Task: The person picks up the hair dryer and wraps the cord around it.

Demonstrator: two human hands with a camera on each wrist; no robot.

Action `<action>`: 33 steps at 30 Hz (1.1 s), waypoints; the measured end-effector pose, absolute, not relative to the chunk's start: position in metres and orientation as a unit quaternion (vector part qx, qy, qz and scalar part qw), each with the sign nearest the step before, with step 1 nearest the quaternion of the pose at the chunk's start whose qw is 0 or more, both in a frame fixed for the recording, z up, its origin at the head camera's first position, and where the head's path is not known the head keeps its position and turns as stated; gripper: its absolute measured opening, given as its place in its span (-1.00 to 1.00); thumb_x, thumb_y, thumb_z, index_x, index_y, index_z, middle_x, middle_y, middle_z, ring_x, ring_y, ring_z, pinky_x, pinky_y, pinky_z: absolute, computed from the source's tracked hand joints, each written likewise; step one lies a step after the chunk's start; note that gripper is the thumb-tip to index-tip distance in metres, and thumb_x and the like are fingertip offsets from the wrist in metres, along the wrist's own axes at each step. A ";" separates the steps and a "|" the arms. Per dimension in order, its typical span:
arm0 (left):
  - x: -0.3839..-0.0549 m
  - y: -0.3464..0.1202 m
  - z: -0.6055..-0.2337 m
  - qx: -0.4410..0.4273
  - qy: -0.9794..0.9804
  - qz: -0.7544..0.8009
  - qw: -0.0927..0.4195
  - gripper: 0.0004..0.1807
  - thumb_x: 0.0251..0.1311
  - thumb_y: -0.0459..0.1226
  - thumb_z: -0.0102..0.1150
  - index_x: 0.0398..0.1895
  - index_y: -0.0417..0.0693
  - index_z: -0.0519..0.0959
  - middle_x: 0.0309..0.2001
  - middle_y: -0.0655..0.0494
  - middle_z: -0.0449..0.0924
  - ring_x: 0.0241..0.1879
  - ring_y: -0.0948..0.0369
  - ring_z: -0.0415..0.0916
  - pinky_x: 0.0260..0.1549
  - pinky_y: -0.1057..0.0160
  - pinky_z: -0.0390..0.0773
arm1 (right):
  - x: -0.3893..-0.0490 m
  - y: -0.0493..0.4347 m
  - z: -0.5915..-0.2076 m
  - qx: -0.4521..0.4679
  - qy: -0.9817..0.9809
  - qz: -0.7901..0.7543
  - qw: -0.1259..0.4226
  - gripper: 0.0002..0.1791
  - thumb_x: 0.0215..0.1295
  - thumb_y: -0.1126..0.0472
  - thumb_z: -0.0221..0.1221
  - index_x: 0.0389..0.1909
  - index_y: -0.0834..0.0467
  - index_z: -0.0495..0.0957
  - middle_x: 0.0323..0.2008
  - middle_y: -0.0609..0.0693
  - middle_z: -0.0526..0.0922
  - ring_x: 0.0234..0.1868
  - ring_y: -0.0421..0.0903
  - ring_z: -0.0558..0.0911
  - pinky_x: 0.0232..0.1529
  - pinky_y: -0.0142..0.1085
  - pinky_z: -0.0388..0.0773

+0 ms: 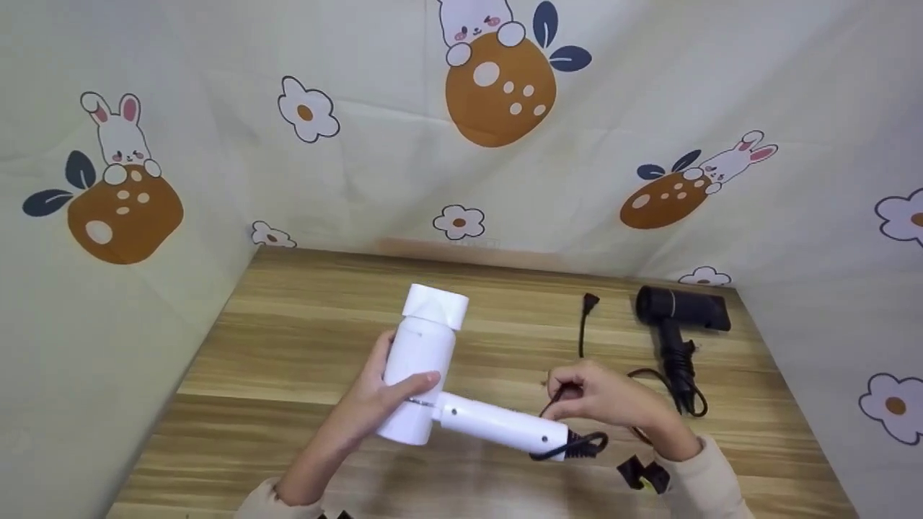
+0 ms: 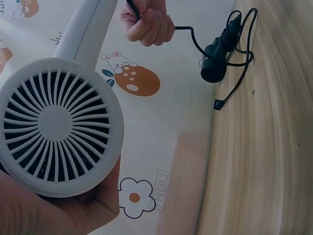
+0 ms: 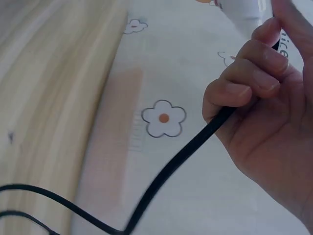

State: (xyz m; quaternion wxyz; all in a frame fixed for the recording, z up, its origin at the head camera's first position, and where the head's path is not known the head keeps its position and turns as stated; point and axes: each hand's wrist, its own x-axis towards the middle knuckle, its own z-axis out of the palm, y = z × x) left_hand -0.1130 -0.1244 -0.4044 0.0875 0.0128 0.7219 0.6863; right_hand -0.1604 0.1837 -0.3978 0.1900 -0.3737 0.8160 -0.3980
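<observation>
My left hand [image 1: 386,396] grips the barrel of a white hair dryer [image 1: 497,427], its thumb across the front, with the flat nozzle pointing up and away. The dryer is held above the table, handle angled out to the right. In the left wrist view the round slatted intake grille [image 2: 55,125] faces the camera. My right hand [image 1: 602,395] curls its fingers round the black power cord [image 3: 171,166] beside the handle's end. One loop of cord bends round the handle's base. The cord's free end, with its plug [image 1: 590,303], lies on the table beyond the right hand.
A black hair dryer [image 1: 685,308] lies at the back right of the wooden table [image 1: 303,317], its cord bundled round the handle. Pale printed cloth [image 1: 375,173] encloses the table at the back and sides. A small black object [image 1: 642,474] shows by the right sleeve.
</observation>
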 end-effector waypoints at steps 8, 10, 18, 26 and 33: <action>-0.116 -0.116 -0.409 0.006 0.800 0.598 0.039 -0.08 -0.11 -0.09 0.39 0.32 -0.09 0.14 -0.10 -0.15 0.50 -0.25 0.08 0.54 -0.41 0.16 0.61 | -0.153 0.174 -0.377 -0.390 0.851 -0.339 0.091 -0.68 0.18 0.05 0.23 -0.66 0.07 0.41 -0.68 -0.29 0.26 -0.66 -0.46 0.18 -0.64 -0.60 0.10; -0.118 -0.115 -0.411 -0.010 0.809 0.587 0.028 -0.06 -0.12 -0.07 0.40 0.33 -0.09 0.12 -0.08 -0.16 0.50 -0.24 0.07 0.54 -0.39 0.15 0.60 | -0.147 0.171 -0.372 -0.386 0.855 -0.337 0.076 -0.66 0.25 0.07 0.17 -0.68 0.07 0.40 -0.69 -0.30 0.28 -0.68 -0.47 0.18 -0.66 -0.59 0.13; -0.127 -0.123 -0.418 -0.051 0.794 0.605 -0.022 -0.10 -0.04 -0.15 0.35 0.32 -0.19 0.07 0.01 -0.22 0.41 -0.10 -0.03 0.48 -0.23 0.06 0.58 | -0.121 0.160 -0.359 -0.368 0.888 -0.272 0.050 -0.70 0.40 0.06 -0.04 -0.51 0.02 0.50 -0.67 -0.26 0.40 -0.67 -0.47 0.21 -0.66 -0.55 0.24; -0.131 -0.135 -0.417 -0.075 0.734 0.671 -0.072 -0.13 0.03 -0.24 0.30 0.33 -0.16 0.00 0.06 -0.19 0.35 -0.04 0.01 0.42 -0.14 0.12 0.52 | -0.111 0.155 -0.371 -0.405 0.871 -0.262 0.090 -0.70 0.47 0.15 -0.17 -0.19 0.10 0.55 -0.45 -0.15 0.65 -0.42 -0.39 0.53 -0.31 -0.38 0.55; -0.125 -0.135 -0.410 -0.064 0.708 0.698 -0.087 -0.18 0.03 -0.28 0.28 0.30 -0.09 0.02 0.04 -0.11 0.35 -0.07 0.07 0.41 -0.16 0.17 0.49 | -0.119 0.149 -0.400 -0.399 0.850 -0.336 0.072 -0.78 0.37 0.15 -0.01 -0.34 0.13 0.57 -0.50 -0.09 0.64 -0.48 -0.34 0.57 -0.45 -0.51 0.52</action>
